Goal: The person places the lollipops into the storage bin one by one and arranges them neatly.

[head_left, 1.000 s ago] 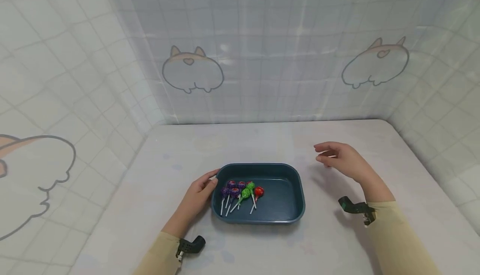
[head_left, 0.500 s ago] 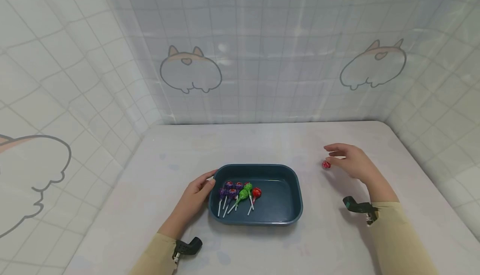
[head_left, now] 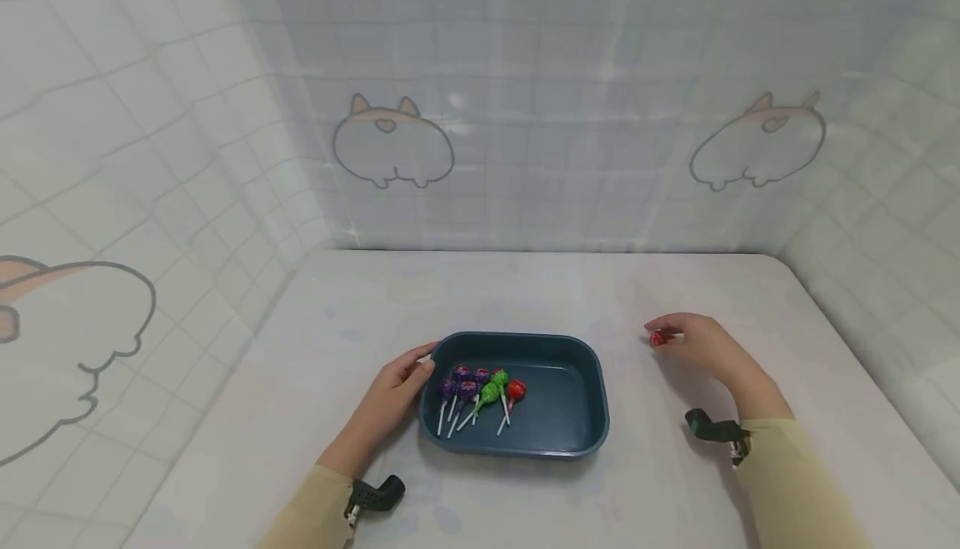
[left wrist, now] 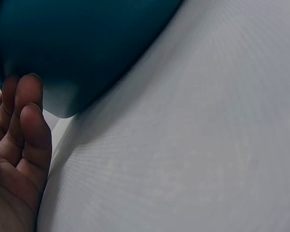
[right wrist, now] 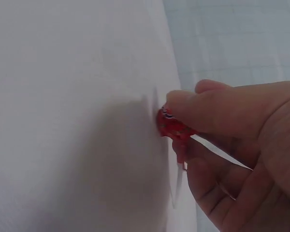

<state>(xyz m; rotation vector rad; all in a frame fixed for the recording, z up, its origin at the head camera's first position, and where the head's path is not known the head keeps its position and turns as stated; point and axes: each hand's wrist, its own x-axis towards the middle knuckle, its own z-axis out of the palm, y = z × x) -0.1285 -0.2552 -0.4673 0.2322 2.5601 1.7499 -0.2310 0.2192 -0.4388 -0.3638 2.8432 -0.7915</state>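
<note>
In the head view, a dark teal tray [head_left: 558, 399] sits in the middle of the table. Purple, green and red lollipops [head_left: 489, 393] lie in its left half, sticks toward the near side. My left hand [head_left: 390, 391] holds the tray's left end, thumb at the rim; the left wrist view shows its fingers [left wrist: 36, 130] against the outer wall. Off to the tray's right, my right hand [head_left: 705, 349] pinches a red-wrapped lollipop [right wrist: 171, 124] by its head, between thumb and fingers. Its white stick points downward in the right wrist view, close to the tabletop.
The pale table [head_left: 480, 282] ends at a tiled-pattern curtain [head_left: 555, 157] at the back, with similar sheets at both sides. A black wrist camera [head_left: 716, 428] sits on the right sleeve, another camera [head_left: 378, 493] on the left.
My right hand has shifted slightly right and lower. The red lollipop, seen below the thumb half a second ago, is now pinched between the fingertips. The left hand stays at the tray.
</note>
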